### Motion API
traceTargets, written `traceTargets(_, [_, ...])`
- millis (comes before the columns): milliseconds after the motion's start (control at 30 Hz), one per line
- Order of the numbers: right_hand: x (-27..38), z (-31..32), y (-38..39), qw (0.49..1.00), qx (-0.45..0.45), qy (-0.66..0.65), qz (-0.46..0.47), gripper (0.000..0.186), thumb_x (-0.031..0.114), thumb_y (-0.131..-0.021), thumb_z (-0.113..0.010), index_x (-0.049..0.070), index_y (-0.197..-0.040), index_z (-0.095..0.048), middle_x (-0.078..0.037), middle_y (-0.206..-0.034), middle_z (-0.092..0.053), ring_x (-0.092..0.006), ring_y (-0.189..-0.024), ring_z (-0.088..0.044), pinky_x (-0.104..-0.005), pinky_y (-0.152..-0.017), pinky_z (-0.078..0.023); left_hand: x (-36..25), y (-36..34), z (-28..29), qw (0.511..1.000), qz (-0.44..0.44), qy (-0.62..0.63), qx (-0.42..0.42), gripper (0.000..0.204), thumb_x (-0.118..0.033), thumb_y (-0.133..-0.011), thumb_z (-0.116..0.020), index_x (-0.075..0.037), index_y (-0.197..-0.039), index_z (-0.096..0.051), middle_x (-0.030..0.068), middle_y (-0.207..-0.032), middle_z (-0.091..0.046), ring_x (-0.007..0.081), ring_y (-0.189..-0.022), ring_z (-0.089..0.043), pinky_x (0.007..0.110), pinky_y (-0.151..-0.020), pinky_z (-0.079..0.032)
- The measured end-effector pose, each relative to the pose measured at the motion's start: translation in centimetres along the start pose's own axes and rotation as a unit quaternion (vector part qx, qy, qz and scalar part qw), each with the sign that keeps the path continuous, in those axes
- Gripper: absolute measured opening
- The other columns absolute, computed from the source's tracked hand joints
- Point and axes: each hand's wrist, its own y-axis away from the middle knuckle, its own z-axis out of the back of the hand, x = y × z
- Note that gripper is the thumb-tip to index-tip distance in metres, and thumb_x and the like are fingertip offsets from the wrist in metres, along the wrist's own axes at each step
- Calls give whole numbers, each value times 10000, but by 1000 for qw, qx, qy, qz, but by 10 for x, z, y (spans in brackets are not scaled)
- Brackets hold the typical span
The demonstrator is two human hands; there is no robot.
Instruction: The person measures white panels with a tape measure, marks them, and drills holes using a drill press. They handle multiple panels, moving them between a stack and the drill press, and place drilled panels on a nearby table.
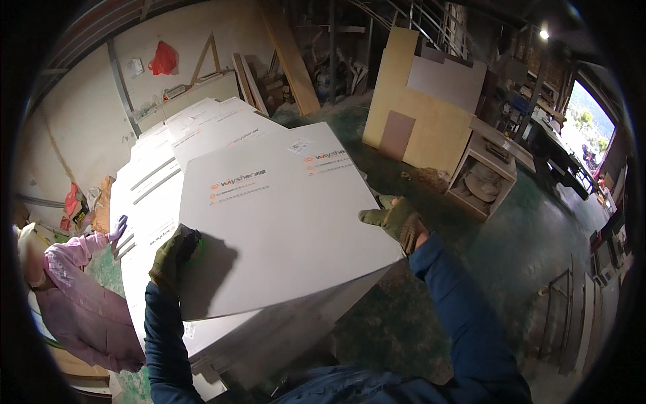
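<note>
Two gloved hands on one big white panel (289,232), which lies askew on top of the near end of the white stack (145,165). Right hand (397,221), off the stack's right side, has the panel's edge clamped, thumb on top. Left hand (168,259) is curled over the stack's left side, something dark (190,242) at its fingers; can't tell if it's gripping. Someone's purple-gloved hand (118,228) is also left of the stack.

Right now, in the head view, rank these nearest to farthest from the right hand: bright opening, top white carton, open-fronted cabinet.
1. Top white carton: touched by the right hand.
2. Open-fronted cabinet: ahead, to the right.
3. Bright opening: far right, beyond the cabinet.
</note>
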Motion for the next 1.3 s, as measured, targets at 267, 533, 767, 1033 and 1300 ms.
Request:
traceTargets(267, [15,19,-109,943,66,-223,-238,958,413,-731,-890,-221,-1339,-507,-337,-1332,-609,-332,-1218,-630,-365,-1009,-522,4,-61,13,999,-2,16,43,381,-278,-1039,-609,7,-1290,-645,98,-1219,-700,193,-1123,-656,309,-1016,-504])
traceTargets(533, [6,26,-167,979,104,-115,-132,745,393,-845,-806,-76,-1374,-574,-247,-1351,-641,-324,-1234,-633,-367,-1045,-498,5,-93,-15,954,124,-255,-92,649,-476,-983,-640,44,-1369,-597,176,-1285,-671,244,-1134,-658,342,-1009,-520])
traceTargets(767, [-2,13,-106,999,-10,-33,9,599,326,-873,-780,-7,-1345,-624,-232,-1374,-623,-329,-1310,-580,-407,-1103,-462,26,-68,-19,838,-113,-505,-171,855,-515,-860,-767,-28,-1498,-473,238,-1367,-524,336,-1212,-597,420,-1006,-537])
traceTargets(1033, [0,32,-30,981,-153,-88,80,422,178,-853,-805,-19,-1204,-680,-200,-1194,-701,-331,-1096,-687,-401,-965,-549,17,-75,-88,771,-50,-598,-214,621,-173,-780,-864,-33,-1327,-606,105,-1048,-700,210,-1038,-673,329,-938,-564])
traceTargets(1300, [0,48,44,961,-121,-250,-13,413,171,-864,-790,6,-1222,-668,-172,-1196,-699,-329,-1067,-683,-428,-973,-540,-22,-54,-91,852,-235,-417,-211,569,-26,-777,-817,30,-1296,-589,67,-996,-634,129,-866,-638,272,-687,-582])
